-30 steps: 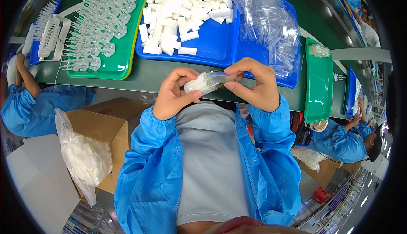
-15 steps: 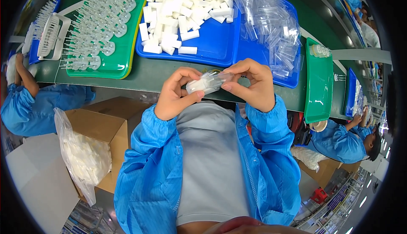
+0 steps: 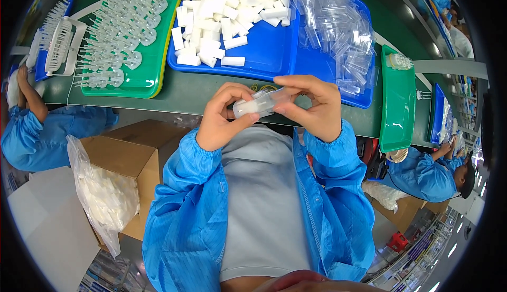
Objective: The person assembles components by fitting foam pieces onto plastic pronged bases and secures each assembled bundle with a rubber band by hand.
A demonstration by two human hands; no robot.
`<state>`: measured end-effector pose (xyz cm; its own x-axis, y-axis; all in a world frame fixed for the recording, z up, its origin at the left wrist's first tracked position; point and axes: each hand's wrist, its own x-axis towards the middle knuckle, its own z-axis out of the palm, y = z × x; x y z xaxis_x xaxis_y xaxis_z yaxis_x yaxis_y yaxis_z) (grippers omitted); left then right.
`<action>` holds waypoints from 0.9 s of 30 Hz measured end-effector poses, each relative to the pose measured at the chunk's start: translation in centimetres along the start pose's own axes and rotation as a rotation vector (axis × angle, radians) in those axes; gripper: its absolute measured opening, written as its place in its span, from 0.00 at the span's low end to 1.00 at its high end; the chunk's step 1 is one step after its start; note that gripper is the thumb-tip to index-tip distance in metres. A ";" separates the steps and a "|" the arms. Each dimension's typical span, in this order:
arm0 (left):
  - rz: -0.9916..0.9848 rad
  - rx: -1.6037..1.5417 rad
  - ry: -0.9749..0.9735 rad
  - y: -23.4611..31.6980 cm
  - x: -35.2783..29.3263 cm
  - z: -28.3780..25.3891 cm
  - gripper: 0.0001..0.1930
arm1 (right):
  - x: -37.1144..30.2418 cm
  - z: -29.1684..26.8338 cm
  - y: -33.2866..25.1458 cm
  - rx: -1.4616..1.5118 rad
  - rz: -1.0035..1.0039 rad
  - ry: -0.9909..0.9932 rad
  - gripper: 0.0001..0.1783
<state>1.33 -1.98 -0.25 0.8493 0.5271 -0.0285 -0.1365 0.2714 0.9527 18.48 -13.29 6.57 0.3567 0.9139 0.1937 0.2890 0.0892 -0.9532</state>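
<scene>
In front of my chest, my left hand (image 3: 222,115) is closed round a white piece in a clear plastic holder (image 3: 246,107), fingers above and thumb below. My right hand (image 3: 316,107) pinches a clear plastic sleeve (image 3: 270,100) between thumb and fingers. The sleeve meets or overlaps the holder's right side; fingers hide the exact join. Beyond my hands, a blue tray (image 3: 264,62) carries a heap of short white foam-like blocks (image 3: 236,42). Beside it, another blue tray (image 3: 319,65) contains many clear plastic sleeves (image 3: 355,54).
Clear pronged parts (image 3: 129,28) fill a green tray (image 3: 156,83) at the left. Another green tray (image 3: 397,117) stands at the right with a few small parts. A cardboard box (image 3: 127,149) and bag of white pieces (image 3: 108,197) are at lower left. Co-workers (image 3: 50,133) sit on both sides.
The clear sleeve and the white piece have tilted slightly between my hands. My right fingers have shifted a little along the sleeve. Both hands remain nearly in place.
</scene>
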 end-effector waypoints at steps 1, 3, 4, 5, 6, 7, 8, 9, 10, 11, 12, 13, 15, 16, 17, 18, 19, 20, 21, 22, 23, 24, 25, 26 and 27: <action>0.000 0.000 0.002 0.0 0.0 0.0 0.16 | 0.0 -0.1 -0.1 -0.001 0.073 -0.001 0.19; -0.038 -0.077 0.013 0.1 -0.1 0.0 0.15 | -0.1 -0.3 1.0 0.001 0.044 0.015 0.18; -0.038 -0.078 0.013 0.1 -0.1 0.0 0.15 | -0.2 -0.4 1.4 0.003 0.015 0.034 0.17; -0.031 -0.074 0.004 0.1 0.0 0.0 0.15 | -0.2 -0.5 1.5 0.002 0.016 0.034 0.17; -0.024 -0.070 -0.004 0.1 0.0 -0.1 0.15 | -0.3 -0.5 1.6 0.015 0.019 0.027 0.16; -0.024 -0.070 -0.005 0.1 0.0 -0.1 0.15 | -0.3 -0.5 1.7 0.028 0.021 0.020 0.16; -0.021 -0.063 -0.011 0.1 -0.1 -0.1 0.15 | -0.3 -0.7 1.9 0.027 0.021 0.021 0.16; -0.017 -0.057 -0.018 0.1 -0.1 -0.1 0.15 | -0.4 -0.8 2.1 0.052 0.041 0.003 0.16; -0.018 -0.056 -0.017 0.1 -0.1 -0.1 0.15 | -0.4 -0.9 2.4 0.078 0.062 -0.016 0.16; -0.008 -0.080 -0.001 0.2 -0.1 0.1 0.15 | -0.5 -0.9 2.7 0.079 0.063 -0.017 0.16; 0.002 -0.104 0.014 0.2 0.0 0.1 0.14 | -0.7 -0.9 3.0 0.160 0.097 -0.015 0.16; 0.002 -0.103 0.015 0.1 -0.1 0.0 0.14 | -0.8 -0.8 3.2 0.239 0.129 -0.011 0.16; 0.088 -0.052 0.022 -0.4 -0.1 -0.1 0.12 | -1.1 -0.7 3.3 0.280 0.129 -0.014 0.15; 0.087 -0.052 0.022 -0.4 -0.1 0.0 0.12 | -1.3 -0.7 3.3 0.319 0.130 -0.015 0.15; 0.084 -0.061 0.044 -0.3 -0.1 0.2 0.11 | -1.5 -0.5 3.4 0.320 0.130 -0.015 0.15; 0.082 -0.071 0.066 -0.2 -0.1 0.4 0.10 | -1.6 -0.3 3.5 0.367 0.118 0.015 0.14; 0.081 -0.070 0.067 -0.2 -0.2 0.6 0.10 | -1.8 -0.1 3.6 0.413 0.106 0.044 0.14; 0.079 -0.017 0.046 -0.1 -0.2 0.7 0.08 | -1.9 0.0 3.6 0.415 0.107 0.044 0.14; 0.077 0.036 0.025 0.0 -0.2 0.7 0.07 | -2.0 0.1 3.6 0.455 0.122 0.064 0.13; 0.076 0.036 0.025 0.0 -0.2 0.7 0.07 | -2.1 0.2 3.6 0.495 0.137 0.084 0.13; 0.080 0.058 0.029 0.0 -0.1 0.7 0.06 | -2.3 0.4 3.6 0.495 0.139 0.085 0.13; 0.085 0.080 0.033 0.0 -0.1 0.7 0.06 | -2.4 0.6 3.8 0.513 0.130 0.099 0.13; 0.084 0.080 0.034 -0.1 0.0 0.6 0.06 | -2.5 0.7 3.9 0.531 0.120 0.114 0.13; 0.103 0.126 0.027 -0.2 0.1 0.5 0.06 | -2.6 0.7 4.1 0.531 0.121 0.114 0.13; 0.123 0.172 0.021 -0.3 0.1 0.4 0.06 | -2.7 0.6 4.3 0.472 0.100 0.102 0.13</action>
<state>1.67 -2.32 -0.38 0.8205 0.5650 0.0866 -0.1478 0.0634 0.9870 18.20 -15.09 1.83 0.4540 0.8859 0.0947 -0.1768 0.1938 -0.9650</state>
